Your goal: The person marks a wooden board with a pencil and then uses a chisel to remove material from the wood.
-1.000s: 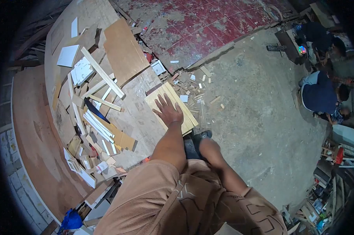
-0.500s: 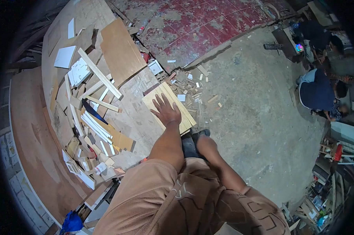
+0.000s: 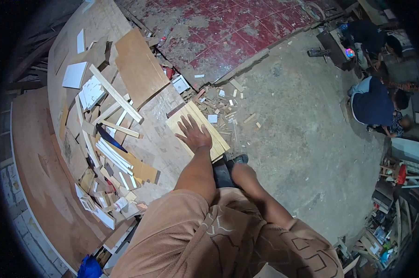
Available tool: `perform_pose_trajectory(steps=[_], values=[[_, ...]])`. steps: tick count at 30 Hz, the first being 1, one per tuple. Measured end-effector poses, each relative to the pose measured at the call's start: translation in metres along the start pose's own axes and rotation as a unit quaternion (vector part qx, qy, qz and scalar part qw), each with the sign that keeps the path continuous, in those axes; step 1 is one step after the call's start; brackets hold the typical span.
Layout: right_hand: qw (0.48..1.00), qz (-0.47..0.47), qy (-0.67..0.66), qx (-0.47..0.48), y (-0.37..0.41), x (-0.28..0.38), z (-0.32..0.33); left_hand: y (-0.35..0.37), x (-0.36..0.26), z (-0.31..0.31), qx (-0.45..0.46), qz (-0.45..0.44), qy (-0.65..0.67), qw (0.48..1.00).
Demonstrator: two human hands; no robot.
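The left hand (image 3: 195,133) lies flat, fingers spread, on the pale board (image 3: 218,146) at the edge of the table (image 3: 156,134); the right hand (image 3: 243,174) is blurred nearby, its grip indeterminable. Uneven pressure near that edge could tip or slide the board.
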State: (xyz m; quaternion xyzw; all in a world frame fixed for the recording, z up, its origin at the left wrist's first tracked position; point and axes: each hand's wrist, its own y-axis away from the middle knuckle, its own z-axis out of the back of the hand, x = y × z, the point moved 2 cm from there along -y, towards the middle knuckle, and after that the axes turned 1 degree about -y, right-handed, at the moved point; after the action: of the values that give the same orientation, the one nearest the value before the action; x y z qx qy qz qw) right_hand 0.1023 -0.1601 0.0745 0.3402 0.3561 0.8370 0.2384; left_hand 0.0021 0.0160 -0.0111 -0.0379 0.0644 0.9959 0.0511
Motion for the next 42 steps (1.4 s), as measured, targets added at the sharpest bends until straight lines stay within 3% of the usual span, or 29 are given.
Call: perform_pose_trajectory(steps=[4, 9, 13, 17, 19, 20, 22, 24, 27, 33, 35, 42], values=[[0.999, -0.037, -0.027, -0.019, -0.068, 0.01, -0.02, -0.002, 0.0, 0.0, -0.009, 0.002, -0.009, 1.0], [0.998, -0.036, -0.029, -0.031, 0.016, -0.027, -0.028, -0.001, 0.0, 0.0, 0.005, 0.003, -0.015, 1.0], [0.997, -0.056, -0.036, -0.024, 0.047, -0.009, 0.004, -0.001, 0.0, 0.001, 0.005, 0.002, -0.014, 1.0], [0.997, -0.007, -0.041, -0.063, -0.053, -0.006, -0.031, 0.0, 0.0, -0.001, -0.001, 0.001, -0.01, 1.0], [0.994, -0.007, -0.056, -0.09, -0.059, -0.008, -0.039, -0.002, 0.0, 0.0, -0.008, 0.002, -0.015, 1.0], [0.991, -0.014, -0.071, -0.115, -0.055, -0.01, -0.045, 0.0, 0.0, -0.001, -0.009, -0.001, -0.019, 1.0], [0.996, 0.014, -0.051, -0.078, -0.018, -0.034, -0.044, -0.001, 0.003, -0.004, -0.012, -0.003, -0.02, 1.0], [0.995, -0.078, -0.057, -0.02, 0.038, -0.035, -0.014, -0.002, 0.0, -0.004, -0.018, -0.007, -0.014, 1.0], [0.995, -0.091, -0.03, -0.007, 0.059, -0.041, -0.018, -0.001, -0.001, 0.002, 0.004, 0.005, -0.02, 1.0], [0.999, -0.017, -0.033, -0.006, -0.053, 0.0, -0.026, 0.0, -0.001, 0.004, -0.005, 0.001, -0.006, 1.0], [0.996, -0.024, -0.048, -0.066, -0.069, 0.001, -0.036, -0.003, -0.003, 0.007, -0.007, 0.003, -0.005, 1.0], [0.997, -0.077, -0.022, 0.011, 0.07, -0.028, -0.006, 0.0, -0.001, 0.003, -0.002, 0.004, 0.004, 1.0]])
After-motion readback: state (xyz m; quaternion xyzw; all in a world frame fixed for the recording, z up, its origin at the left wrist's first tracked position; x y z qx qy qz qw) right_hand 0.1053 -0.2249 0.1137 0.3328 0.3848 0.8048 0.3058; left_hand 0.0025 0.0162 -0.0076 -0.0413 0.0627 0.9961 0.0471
